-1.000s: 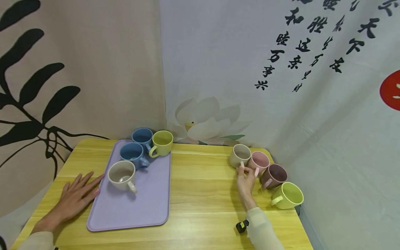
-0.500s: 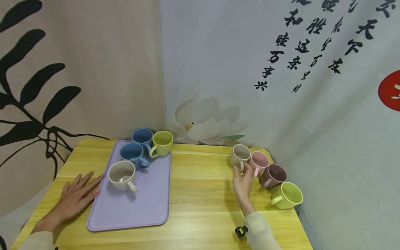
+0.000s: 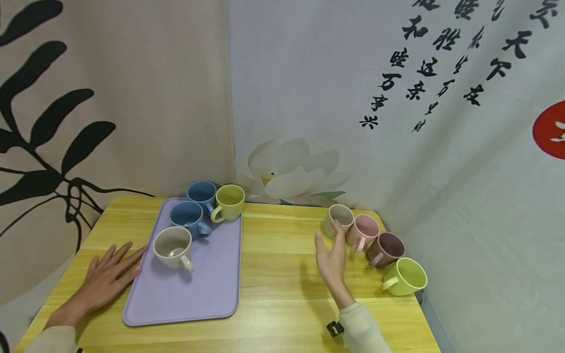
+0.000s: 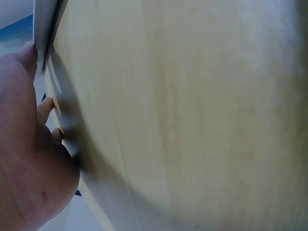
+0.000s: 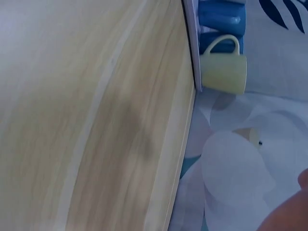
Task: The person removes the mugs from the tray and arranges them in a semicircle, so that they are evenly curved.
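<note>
A: What has just changed for us?

B: Our right hand (image 3: 332,262). A second ago its fingers were together at the handle of the grey cup (image 3: 343,215); now thumb and forefinger stand wide apart, and the hand has shifted left.

A: Are we holding anything there?

B: Nothing that we can see. The forefinger overlaps the cup's front and hides the handle, so we cannot tell whether it touches. The right wrist view catches only a bit of the hand.

A: Where is the cup, then?

B: Upright on the table (image 3: 282,289), at the back end of a row, just beside the pink cup (image 3: 365,228). The purple cup (image 3: 389,247) and the lime cup (image 3: 408,277) follow. None of them has visibly moved.

A: And our left hand (image 3: 103,279)?

B: As before: palm down, fingers spread, fingertips at the left edge of the tray (image 3: 203,299). That holds two blue cups (image 3: 187,214), a yellow cup (image 3: 230,198) and a white cup (image 3: 171,245).

A: What do we make of it?

B: We judge that the grey cup is let go: the table bears it, and our grip plays no part in keeping it there.
</note>
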Motion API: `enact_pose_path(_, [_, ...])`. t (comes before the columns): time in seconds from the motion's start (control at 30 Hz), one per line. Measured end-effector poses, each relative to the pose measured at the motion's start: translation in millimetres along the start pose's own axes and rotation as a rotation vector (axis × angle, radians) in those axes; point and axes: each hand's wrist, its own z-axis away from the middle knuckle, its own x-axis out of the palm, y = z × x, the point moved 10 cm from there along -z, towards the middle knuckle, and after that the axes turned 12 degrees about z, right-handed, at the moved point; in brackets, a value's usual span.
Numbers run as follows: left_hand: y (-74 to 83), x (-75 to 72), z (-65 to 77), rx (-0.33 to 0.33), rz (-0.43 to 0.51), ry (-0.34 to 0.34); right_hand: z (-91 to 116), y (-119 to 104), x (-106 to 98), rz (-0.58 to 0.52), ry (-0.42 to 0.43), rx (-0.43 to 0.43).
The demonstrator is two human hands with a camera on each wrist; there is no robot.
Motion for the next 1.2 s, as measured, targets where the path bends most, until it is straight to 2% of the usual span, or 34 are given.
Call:
enact_pose_path(0.33, [0.2, -0.1, 0.8, 0.006, -0.007, 0.002, 18, -38, 37, -0.059, -0.150, -0.099])
enact_pose_path(0.63, [0.5, 0.2, 1.4, 0.017, 0.004, 0.012, 42, -75, 81, -0.121, -0.335, -0.221])
enact_pose_path(0.73, [1.8, 0.2, 1.5, 0.020, 0.005, 0.009, 49, -80, 93, -0.126, -0.370, -0.235])
enact_pose_path(1.2, [3.0, -0.8, 1.6, 0.015, 0.005, 0.008, 68, -108, 134, -0.206, -0.576, -0.193])
